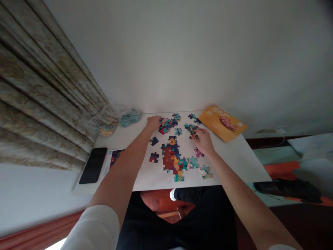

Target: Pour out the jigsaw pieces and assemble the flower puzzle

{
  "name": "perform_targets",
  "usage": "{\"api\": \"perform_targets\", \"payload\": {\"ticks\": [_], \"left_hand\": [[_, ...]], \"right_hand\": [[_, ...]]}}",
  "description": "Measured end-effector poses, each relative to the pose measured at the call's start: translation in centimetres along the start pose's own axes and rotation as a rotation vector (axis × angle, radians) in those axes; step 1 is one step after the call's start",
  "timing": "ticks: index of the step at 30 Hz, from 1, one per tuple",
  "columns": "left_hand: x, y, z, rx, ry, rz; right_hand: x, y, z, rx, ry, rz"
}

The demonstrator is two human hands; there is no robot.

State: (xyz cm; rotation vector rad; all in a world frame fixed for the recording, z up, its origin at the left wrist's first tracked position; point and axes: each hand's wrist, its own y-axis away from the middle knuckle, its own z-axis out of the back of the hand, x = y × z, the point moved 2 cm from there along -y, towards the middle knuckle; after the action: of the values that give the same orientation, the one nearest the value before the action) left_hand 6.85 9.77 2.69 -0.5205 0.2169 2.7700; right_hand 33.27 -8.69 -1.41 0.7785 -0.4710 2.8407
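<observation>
Phone (93,166) lies left, packet (223,123) right (puzzle (168,158) between them).

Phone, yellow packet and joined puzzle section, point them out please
Phone (93,165): head view, on its dark screen.
Yellow packet (222,124): head view, on its printed front.
Joined puzzle section (177,163): head view, on its orange animal.

2 hands (204,140), 1 surface (235,158), 1 phone (93,165), 1 yellow envelope (221,123), 2 clear bags (130,117), 1 printed sheet (113,158); puzzle pieces (169,159) too crowded to count.

This looks like a home: patterned curtains (49,80) hang at left, and a white bench (241,156) against the plain far wall (182,52) carries a jigsaw puzzle (169,159) and a phone (93,165).
</observation>
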Motion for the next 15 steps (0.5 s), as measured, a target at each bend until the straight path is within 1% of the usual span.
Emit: {"api": "perform_targets", "payload": {"ticks": [4, 8, 12, 15], "left_hand": [[0.3, -1.0, -0.2, -0.037, 0.106, 0.035], [0.9, -1.1, -0.2, -0.132, 0.285, 0.08], [1.9, 0.1, 0.5, -0.288, 0.499, 0.136], [2.3, 2.1, 0.9, -0.382, 0.674, 0.185]], "right_hand": [[0.0, 1.1, 0.7, -0.021, -0.059, -0.008], [0.6, 2.0, 1.2, -0.055, -0.2, 0.009], [1.4, 3.4, 1.7, -0.062, -0.34, 0.026], [1.9, 4.7, 2.3, -0.04, -0.398, -0.012]]}}
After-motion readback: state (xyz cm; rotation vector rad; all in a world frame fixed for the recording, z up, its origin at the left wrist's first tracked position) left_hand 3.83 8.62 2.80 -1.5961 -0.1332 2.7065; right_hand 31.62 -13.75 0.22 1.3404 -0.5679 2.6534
